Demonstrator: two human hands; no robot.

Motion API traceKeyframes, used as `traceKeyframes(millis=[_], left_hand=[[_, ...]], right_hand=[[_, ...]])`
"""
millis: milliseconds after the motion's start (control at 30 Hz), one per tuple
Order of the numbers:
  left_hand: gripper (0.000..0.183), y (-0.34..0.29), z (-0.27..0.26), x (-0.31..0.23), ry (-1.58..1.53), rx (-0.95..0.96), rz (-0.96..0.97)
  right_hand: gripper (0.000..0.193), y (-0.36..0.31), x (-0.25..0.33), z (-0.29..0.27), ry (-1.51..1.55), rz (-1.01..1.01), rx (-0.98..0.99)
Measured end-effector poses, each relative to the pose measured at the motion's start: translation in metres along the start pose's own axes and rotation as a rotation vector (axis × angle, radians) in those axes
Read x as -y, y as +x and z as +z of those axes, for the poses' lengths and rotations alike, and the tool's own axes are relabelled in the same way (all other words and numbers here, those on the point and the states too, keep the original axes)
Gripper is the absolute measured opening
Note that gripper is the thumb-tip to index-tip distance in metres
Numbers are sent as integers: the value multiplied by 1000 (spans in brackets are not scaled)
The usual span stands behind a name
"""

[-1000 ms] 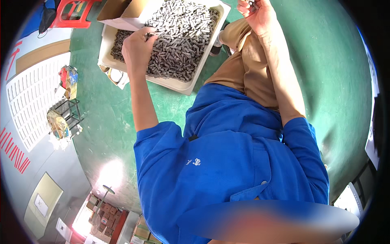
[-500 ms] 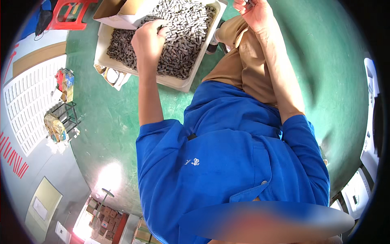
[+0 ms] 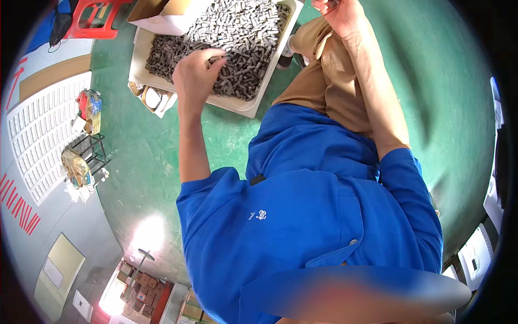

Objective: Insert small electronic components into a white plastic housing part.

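Observation:
A pale plastic tub (image 3: pixel 237 108) holds a heap of small grey block-like pieces (image 3: pixel 245 70). Over the heap's near left part is my left hand (image 3: pixel 195 74), thumb and forefinger brought close together; whatever is between them is too small to make out. To the right, above my raised knee, my right hand (image 3: pixel 344 19) is cut by the upper edge of the view. Its fingers are curled around something small and grey, mostly out of sight.
An open cardboard box (image 3: pixel 167 19) rests on the tub's far left corner. A torn carton (image 3: pixel 154 98) lies beside the tub. A red plastic stool (image 3: pixel 94 21) stands at far left, and a black metal frame (image 3: pixel 93 151) with wrapped bundles sits by the left wall.
My left hand has come nearer to me, from the middle of the heap toward the tub's near side. My right hand has risen slightly, with more of its fingers out of view.

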State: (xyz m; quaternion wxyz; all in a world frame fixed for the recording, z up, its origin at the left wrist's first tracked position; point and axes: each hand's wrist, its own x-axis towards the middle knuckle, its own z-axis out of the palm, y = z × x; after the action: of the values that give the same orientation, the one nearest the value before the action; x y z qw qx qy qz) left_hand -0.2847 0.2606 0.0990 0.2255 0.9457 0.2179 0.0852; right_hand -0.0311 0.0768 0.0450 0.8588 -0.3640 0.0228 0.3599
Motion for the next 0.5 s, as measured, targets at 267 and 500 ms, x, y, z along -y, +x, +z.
traceKeyframes(millis=[267,500], left_hand=[[19,29,44,-33,68,-54,33],[15,13,45,-24,-88,-206,68]], right_hand=[[37,-2,-2,7,-4,11,-29],[37,3,-3,-3,559,308,375]])
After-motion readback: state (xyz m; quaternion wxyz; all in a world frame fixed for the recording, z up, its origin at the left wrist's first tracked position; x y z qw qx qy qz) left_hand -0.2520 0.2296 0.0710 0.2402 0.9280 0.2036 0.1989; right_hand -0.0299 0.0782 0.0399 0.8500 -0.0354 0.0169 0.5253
